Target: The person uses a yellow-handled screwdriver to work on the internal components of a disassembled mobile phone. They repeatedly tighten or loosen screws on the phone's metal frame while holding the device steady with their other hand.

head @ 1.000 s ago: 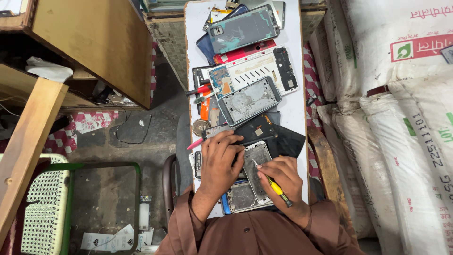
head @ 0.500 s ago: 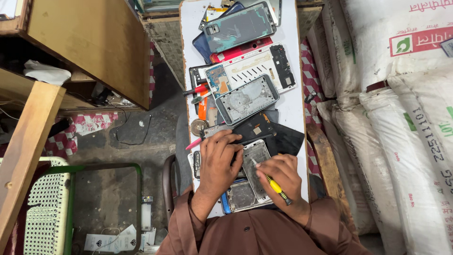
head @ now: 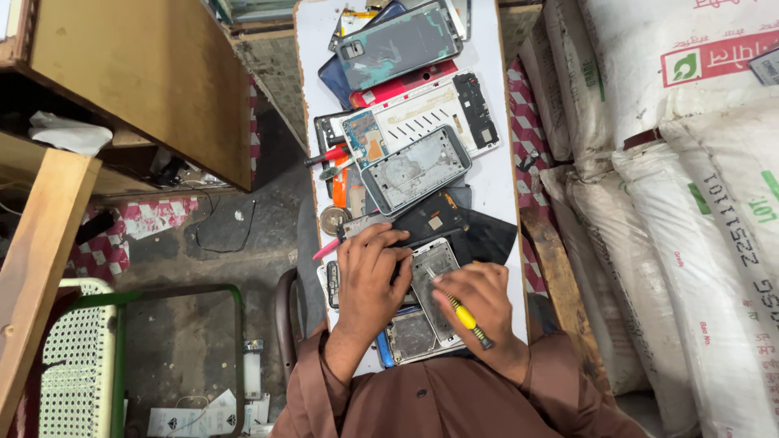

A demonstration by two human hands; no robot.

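1. The phone frame (head: 432,280) lies on the white bench (head: 495,162), directly in front of the person, between the two hands. Its long axis runs away from the body, tilted slightly to the right at the far end.
2. Left hand (head: 372,272): palm down, fingers spread flat and curled over the frame's left edge, pressing it to the bench. It grips nothing; it only pins.
3. Right hand (head: 480,296): fingers closed round a small screwdriver (head: 464,316) with a yellow handle. The tip points up and to the left onto the frame's middle; the black butt end sticks out toward the body.
4. Both hands touch or nearly touch the frame; the right is the working hand, the left the nearer to the frame's far end.
5. Materials: the frame is thin grey metal, matt, with shallow recesses. A second metal frame (head: 415,169) lies further up the bench, tilted. A dark glossy panel (head: 479,235) lies just beyond the hands.
6. Further still: a grey-green back cover (head: 398,45), smooth plastic. White woven sacks (head: 698,203) stand to the right.
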